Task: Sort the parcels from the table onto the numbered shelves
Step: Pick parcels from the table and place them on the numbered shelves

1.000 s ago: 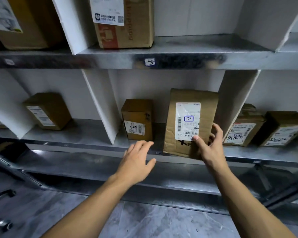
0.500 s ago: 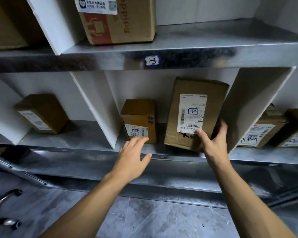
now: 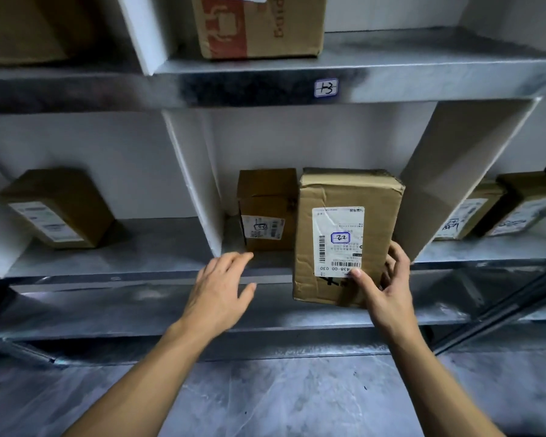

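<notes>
Parcel (image 3: 344, 216) with label marked 22 stood upright at middle compartment of lower shelf (image 3: 158, 247). Bottom end reached past shelf's front edge. Smaller box (image 3: 265, 197) sat just left of it. Right hand (image 3: 382, 288) gripped parcel's lower right corner, thumb pressed on label, fingers curled round side edge. Left hand (image 3: 221, 291) hovered at shelf lip, fingers loosely spread, holding nothing. Tag (image 3: 326, 88) reading 13 sat on upper shelf edge.

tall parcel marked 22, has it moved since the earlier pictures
Yes. The tall parcel has shifted left toward the small box: the gap between them has closed, and it stands straighter, gripped by the right hand.
</notes>
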